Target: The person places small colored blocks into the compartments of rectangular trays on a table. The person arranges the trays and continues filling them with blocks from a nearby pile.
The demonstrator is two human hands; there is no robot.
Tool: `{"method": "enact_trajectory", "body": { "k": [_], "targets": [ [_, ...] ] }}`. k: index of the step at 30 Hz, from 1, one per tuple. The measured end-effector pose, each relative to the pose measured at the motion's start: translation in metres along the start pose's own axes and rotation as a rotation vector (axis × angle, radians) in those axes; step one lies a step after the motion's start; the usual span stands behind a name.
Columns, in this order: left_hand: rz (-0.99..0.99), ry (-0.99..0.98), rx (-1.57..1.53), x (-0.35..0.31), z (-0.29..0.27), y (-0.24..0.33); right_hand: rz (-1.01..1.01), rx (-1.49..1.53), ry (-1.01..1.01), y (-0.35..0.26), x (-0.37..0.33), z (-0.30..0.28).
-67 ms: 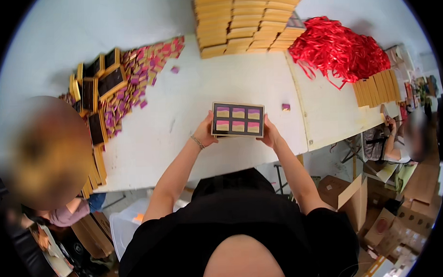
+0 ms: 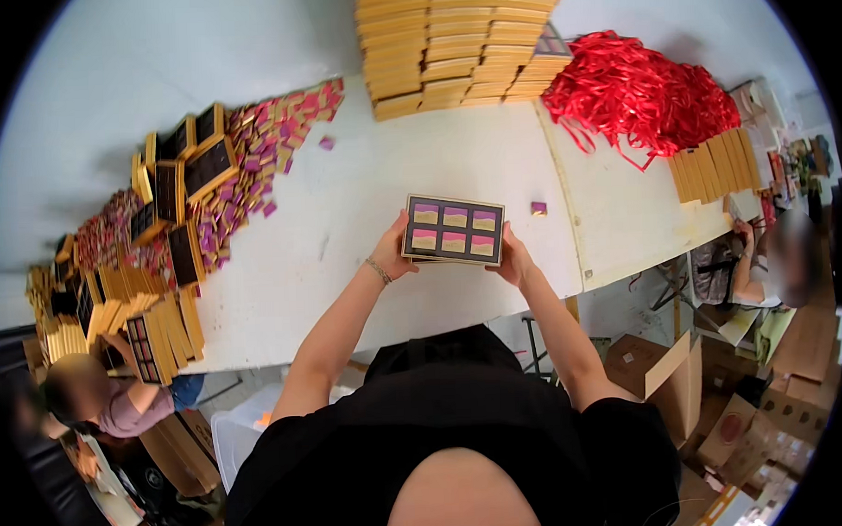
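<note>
In front of my body I hold a gift box [image 2: 454, 229] between both hands, its top face up and tilted slightly down to the right. It is dark with a gold rim, and shows a row of three purple-and-gold pieces above a row of three pink-and-gold ones. My left hand [image 2: 395, 250] grips its left end, and my right hand [image 2: 514, 258] grips the right end. Fingers under the box are hidden. To its right a small purple-and-gold wrapped piece [image 2: 539, 209] lies on the white table [image 2: 363, 191]; another loose purple piece [image 2: 327, 143] lies farther back.
Stacked gold boxes [image 2: 460, 48] stand at the back, beside a heap of red ribbon [image 2: 638, 93]. Many wrapped pieces [image 2: 250, 158] and dark open trays [image 2: 210, 168] spread across the left. A person [image 2: 133, 394] holds a box at lower left; another person [image 2: 755, 279] sits at the right.
The box in my hands has tilted slightly, its right end lower. The whole view has shifted a little, and the blurred patch at the left has gone, uncovering boxes and a person there.
</note>
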State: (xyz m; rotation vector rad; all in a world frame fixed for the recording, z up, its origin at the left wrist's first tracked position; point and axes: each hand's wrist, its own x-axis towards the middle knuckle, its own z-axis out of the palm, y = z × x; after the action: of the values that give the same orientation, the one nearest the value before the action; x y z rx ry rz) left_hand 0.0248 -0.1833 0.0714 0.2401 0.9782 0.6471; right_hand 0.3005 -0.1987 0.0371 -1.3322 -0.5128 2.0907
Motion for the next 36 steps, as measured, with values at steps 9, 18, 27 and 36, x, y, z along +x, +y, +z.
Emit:
{"method": "enact_trajectory", "body": {
  "k": [9, 18, 27, 36],
  "targets": [
    [0.057, -0.593, 0.275, 0.109, 0.262, 0.178, -0.788, 0.358, 0.123, -0.177, -0.072, -0.067],
    [0.226, -0.223, 1.338, 0.167, 0.461, 0.345, -0.901, 0.563, -0.085, -0.354, -0.024, -0.062],
    [0.342, 0.371, 2.727, 0.266, 0.450, 0.439, -0.620, 0.337, 0.050, -0.404, 0.085, -0.011],
    [1.021, 0.402, 2.468, 0.144, 0.418, 0.346, -0.953, -0.054, 0.341, -0.452, 0.126, -0.105]
  ]
}}
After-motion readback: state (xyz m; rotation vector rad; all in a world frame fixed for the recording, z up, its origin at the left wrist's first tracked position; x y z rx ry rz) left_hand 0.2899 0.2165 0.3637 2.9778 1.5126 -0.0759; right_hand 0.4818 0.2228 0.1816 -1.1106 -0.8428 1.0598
